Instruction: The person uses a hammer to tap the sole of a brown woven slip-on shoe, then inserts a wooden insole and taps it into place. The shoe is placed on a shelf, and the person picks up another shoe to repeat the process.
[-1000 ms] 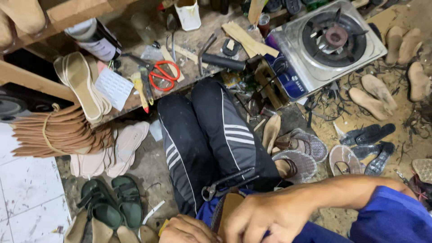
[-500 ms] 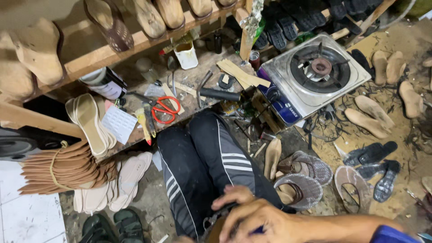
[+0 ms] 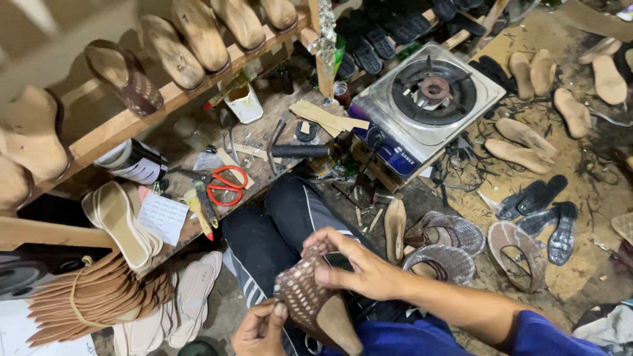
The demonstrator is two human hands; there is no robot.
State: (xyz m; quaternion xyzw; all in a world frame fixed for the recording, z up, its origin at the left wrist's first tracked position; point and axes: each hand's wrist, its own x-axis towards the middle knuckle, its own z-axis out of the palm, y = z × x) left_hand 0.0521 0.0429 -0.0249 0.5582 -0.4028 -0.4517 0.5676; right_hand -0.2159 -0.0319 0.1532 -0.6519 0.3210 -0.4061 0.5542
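A brown woven shoe upper on a wooden shoe last [image 3: 316, 306] rests over my lap, above my black trousers [image 3: 277, 227]. My right hand [image 3: 359, 264] grips its top edge with fingers curled over the woven part. At the bottom edge of the view, my left hand [image 3: 260, 328] pinches the lower left side of the same piece; a small dark tool handle seems to sit between its fingers, but I cannot tell for sure.
A single-burner gas stove [image 3: 428, 99] stands ahead on the right. Red-handled scissors [image 3: 224, 184], a hammer [image 3: 290, 150] and a white cup [image 3: 245, 102] lie on the low wooden bench. Shoe lasts [image 3: 178, 46] line a shelf. Insoles [image 3: 122, 224] and soles [image 3: 527, 142] lie around.
The view tilted up and the shelf came into sight. Both hands rose into the middle of the view and now hold the woven upper on its last over my lap.
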